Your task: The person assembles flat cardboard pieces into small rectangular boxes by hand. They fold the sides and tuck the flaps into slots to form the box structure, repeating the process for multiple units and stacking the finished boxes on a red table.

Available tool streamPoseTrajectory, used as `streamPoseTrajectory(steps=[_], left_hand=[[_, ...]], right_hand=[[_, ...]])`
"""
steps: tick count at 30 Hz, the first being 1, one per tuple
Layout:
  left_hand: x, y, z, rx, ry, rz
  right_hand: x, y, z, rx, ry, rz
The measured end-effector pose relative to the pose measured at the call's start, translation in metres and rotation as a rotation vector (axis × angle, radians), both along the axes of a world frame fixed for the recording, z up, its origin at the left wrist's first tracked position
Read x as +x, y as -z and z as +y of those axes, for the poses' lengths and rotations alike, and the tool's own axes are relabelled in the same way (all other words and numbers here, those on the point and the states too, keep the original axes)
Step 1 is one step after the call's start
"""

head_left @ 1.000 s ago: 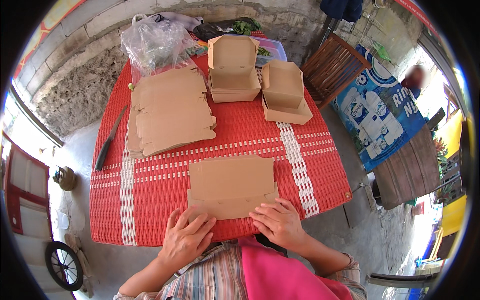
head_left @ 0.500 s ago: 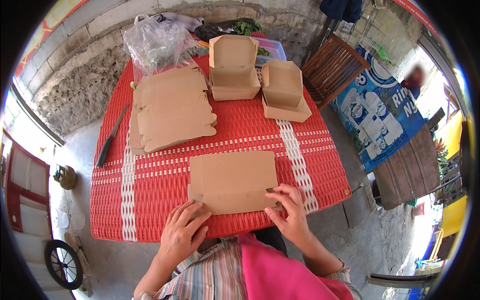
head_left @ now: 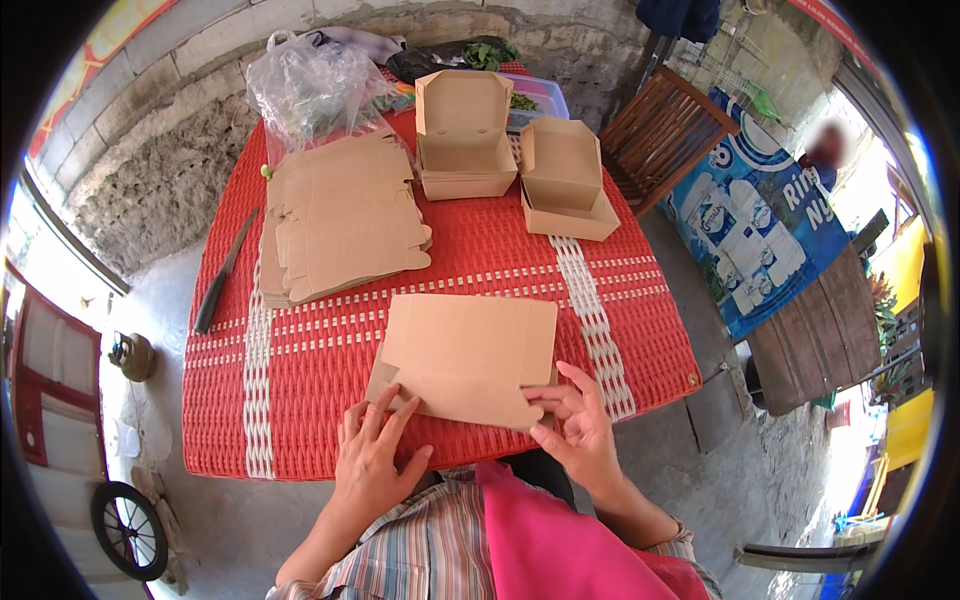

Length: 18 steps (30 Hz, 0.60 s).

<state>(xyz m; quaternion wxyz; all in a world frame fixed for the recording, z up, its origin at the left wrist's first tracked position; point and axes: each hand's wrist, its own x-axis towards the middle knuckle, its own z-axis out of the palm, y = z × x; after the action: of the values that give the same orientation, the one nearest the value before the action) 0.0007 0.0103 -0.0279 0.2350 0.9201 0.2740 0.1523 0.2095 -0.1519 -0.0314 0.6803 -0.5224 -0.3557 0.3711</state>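
Observation:
A flat brown cardboard box blank [head_left: 468,355] lies on the near part of the red woven table [head_left: 300,400]. My left hand [head_left: 375,455] presses its near left flap with spread fingers. My right hand [head_left: 575,425] pinches the blank's near right corner between thumb and fingers. The near edge of the blank is folded up slightly.
A stack of flat cardboard blanks [head_left: 340,225] lies at the left. Two folded open boxes [head_left: 465,135] [head_left: 565,180] stand at the back. A clear plastic bag [head_left: 310,90], a knife [head_left: 222,275] at the left edge, a wooden chair [head_left: 665,135] and a blurred person [head_left: 825,150] are around.
Both hands moved from the table's near edge up onto the blank. The blank's near flap has been lifted and folded, and the right hand took hold of its corner.

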Motion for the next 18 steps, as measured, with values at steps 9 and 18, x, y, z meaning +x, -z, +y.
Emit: streamPoseTrajectory(steps=[9,18], left_hand=[[0.008,0.003,-0.008,-0.378,0.288,-0.293],[0.010,0.012,-0.011,-0.407,0.213,-0.461]], right_hand=[[-0.008,-0.005,-0.013,-0.031,-0.562,-0.682],[-0.022,-0.018,0.018,0.182,-0.608,-0.562]])
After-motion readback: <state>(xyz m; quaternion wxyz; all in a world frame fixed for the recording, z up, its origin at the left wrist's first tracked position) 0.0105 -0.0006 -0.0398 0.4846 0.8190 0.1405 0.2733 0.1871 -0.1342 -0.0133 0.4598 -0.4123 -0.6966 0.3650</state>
